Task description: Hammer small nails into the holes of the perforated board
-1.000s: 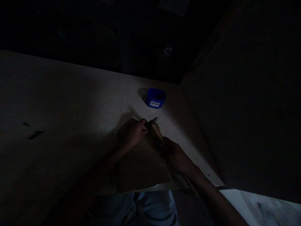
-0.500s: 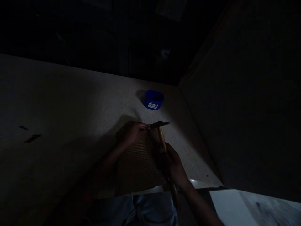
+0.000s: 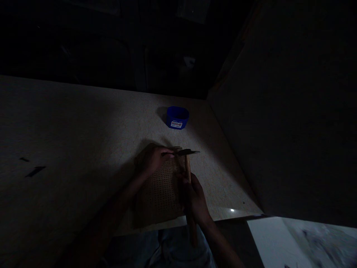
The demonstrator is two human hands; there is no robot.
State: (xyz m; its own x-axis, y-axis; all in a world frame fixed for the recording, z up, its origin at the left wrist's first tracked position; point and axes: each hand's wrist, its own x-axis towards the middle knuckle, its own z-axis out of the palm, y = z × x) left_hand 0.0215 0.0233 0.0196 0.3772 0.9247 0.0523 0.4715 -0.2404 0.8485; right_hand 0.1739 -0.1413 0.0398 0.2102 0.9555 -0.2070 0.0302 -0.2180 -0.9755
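My right hand (image 3: 196,199) is closed round the wooden handle of a hammer (image 3: 187,167), whose dark head points left and right above the far right corner of a brown panel with rows of small holes (image 3: 163,188). The handle's lower end sticks out below the hand, past the table edge. My left hand (image 3: 154,159) rests at the panel's far side, its fingers pinched close to the hammer head; a thin dark thing shows at the fingertips, too dim to name. The panel lies on the table in front of me.
A blue plastic tub with a white label (image 3: 177,118) stands on the pale table (image 3: 92,126) beyond the panel. Two small dark scraps (image 3: 35,171) lie at the left. A dark upright board (image 3: 279,123) bounds the right side. The light is very dim.
The hammer and my right hand have shifted a little left, the handle now more upright. My left hand has moved slightly left and down. The view has also shifted a bit.
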